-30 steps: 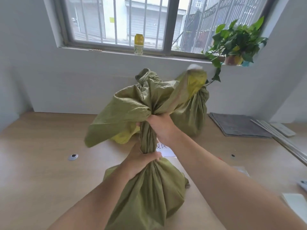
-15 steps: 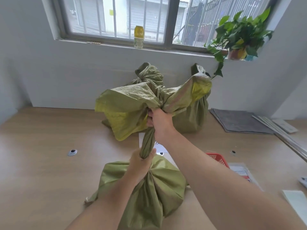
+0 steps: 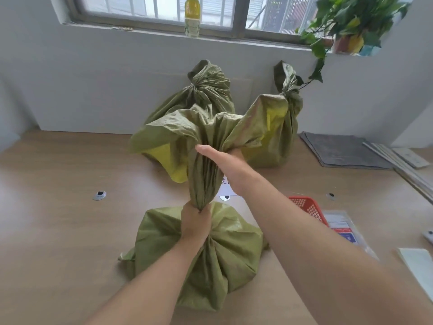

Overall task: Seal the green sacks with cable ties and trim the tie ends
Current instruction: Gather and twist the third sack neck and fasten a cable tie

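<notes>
A green woven sack (image 3: 210, 261) rests on the wooden table (image 3: 58, 231) in front of me. My left hand (image 3: 195, 225) is clenched around its gathered neck just above the bulging body. Higher up, my right hand (image 3: 225, 165) grips the same twisted neck, with its thumb stretched across the cloth. Above that hand the sack's open mouth (image 3: 187, 134) flares out and shows a yellow lining. Two more green sacks, one at the back centre (image 3: 201, 92) and one at the back right (image 3: 285, 113), stand tied against the wall. No cable tie is visible.
A red mesh basket (image 3: 309, 207) and a clear plastic packet (image 3: 344, 228) lie right of my arm. A grey mat (image 3: 342, 148) and flat strips lie at the far right. A potted plant (image 3: 349, 26) and a bottle (image 3: 192, 17) stand on the windowsill.
The sack has come down onto the table and its neck is drawn longer. My left hand has slid down to the base of the neck. The camera has tilted downward.
</notes>
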Available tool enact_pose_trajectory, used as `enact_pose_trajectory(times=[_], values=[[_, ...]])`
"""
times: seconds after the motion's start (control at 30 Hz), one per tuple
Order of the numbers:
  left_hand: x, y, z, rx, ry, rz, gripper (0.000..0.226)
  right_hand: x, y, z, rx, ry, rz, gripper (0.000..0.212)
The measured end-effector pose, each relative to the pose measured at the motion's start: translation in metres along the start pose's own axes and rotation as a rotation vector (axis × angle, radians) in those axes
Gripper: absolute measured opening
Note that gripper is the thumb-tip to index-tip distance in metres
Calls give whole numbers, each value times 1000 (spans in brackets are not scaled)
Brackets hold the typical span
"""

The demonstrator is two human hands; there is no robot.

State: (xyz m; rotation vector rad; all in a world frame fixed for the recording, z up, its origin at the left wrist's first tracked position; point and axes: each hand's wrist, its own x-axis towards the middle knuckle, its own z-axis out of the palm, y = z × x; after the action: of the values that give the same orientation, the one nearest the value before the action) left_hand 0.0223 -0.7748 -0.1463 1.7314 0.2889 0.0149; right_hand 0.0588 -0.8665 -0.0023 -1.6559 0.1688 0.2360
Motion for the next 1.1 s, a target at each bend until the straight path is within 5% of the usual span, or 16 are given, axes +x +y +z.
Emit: enact_pose_trajectory(times=[0.13,0.27,0.4,0.57,1.1], values=[[-10,6,13,75,167,-12,18,-15,32,-17,77,162,17,77],[-31,14,33,270,227,51,18,-28,71,-43,136,325,52,38],[-55,25,59,408,274,31,21,-49,94,-71,52,442,86,70],[-92,33,100,450,219,-13,6,-89,118,-111,38,512,134,63],[-204,-6,197,475,14,-25,26,-212,234,-208,87,743,150,24]])
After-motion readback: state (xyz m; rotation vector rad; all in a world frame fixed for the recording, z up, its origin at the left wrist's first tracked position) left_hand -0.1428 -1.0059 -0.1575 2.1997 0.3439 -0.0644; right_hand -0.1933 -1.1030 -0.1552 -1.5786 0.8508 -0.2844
